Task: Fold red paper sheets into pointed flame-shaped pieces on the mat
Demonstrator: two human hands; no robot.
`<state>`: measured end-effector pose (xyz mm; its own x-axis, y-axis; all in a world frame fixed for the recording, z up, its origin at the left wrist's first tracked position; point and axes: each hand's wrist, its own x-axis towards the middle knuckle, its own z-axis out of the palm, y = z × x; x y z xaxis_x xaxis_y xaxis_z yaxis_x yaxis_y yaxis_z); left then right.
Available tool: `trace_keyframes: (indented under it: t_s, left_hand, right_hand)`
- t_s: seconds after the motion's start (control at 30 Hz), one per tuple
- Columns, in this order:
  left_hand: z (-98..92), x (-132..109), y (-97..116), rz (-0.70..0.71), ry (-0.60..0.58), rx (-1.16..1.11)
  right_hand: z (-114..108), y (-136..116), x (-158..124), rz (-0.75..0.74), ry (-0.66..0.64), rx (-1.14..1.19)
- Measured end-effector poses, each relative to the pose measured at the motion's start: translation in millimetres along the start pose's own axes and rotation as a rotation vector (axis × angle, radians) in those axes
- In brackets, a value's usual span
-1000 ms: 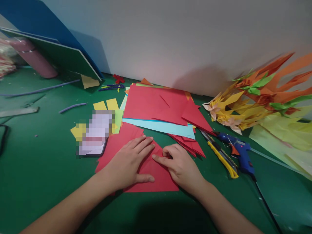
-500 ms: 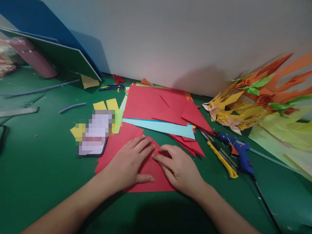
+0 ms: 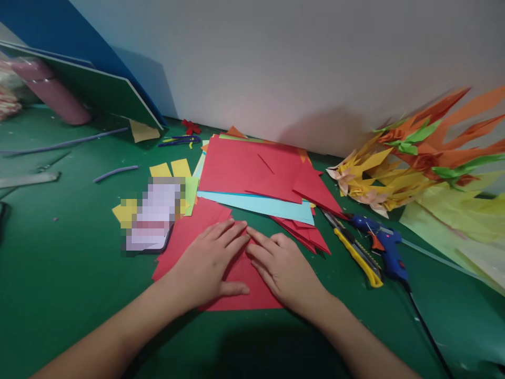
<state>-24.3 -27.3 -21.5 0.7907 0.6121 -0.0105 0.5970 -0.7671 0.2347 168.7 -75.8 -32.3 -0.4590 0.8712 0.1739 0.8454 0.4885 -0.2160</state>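
Note:
A sheet of red paper (image 3: 244, 300) lies on the green table under both of my hands. Flat on the paper, my left hand (image 3: 211, 258) has its thumb spread apart from its fingers. My right hand (image 3: 278, 263) rests on the paper's right side, fingers stretched toward my left fingertips, the index fingertip near them at the top. More red paper (image 3: 169, 252) shows beneath and left of my left hand. Behind my hands sits a stack of red sheets (image 3: 252, 168), with a light blue sheet (image 3: 276, 207) sticking out below it.
A blurred-out phone (image 3: 153, 216) lies left among yellow paper pieces (image 3: 161, 170). To the right are a yellow cutter (image 3: 357, 258), a blue glue gun (image 3: 392, 255) and orange and yellow paper flowers (image 3: 426, 152). A pink bottle (image 3: 53, 92) leans at the back left.
My right hand's index finger has stretched out and moved up toward my left fingertips. My left hand stays in about the same place on the paper.

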Motion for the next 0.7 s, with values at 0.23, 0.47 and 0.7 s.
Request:
trace_keyframes:
  t_s: [0.23, 0.47, 0.7]
  left_hand:
    - [-3.8, 0.1, 0.5, -0.006, -0.030, 0.035]
    - [-1.6, -0.5, -0.1, -0.003, -0.002, 0.015]
    - [-0.9, -0.7, -3.1, 0.006, 0.035, -0.052]
  right_hand:
    - [-2.0, 2.5, -2.7, 0.007, 0.126, 0.037]
    - [-7.1, 9.0, -10.3, -0.048, 0.327, 0.003]
    - [-1.4, 9.6, -6.8, -0.051, 0.407, 0.117]
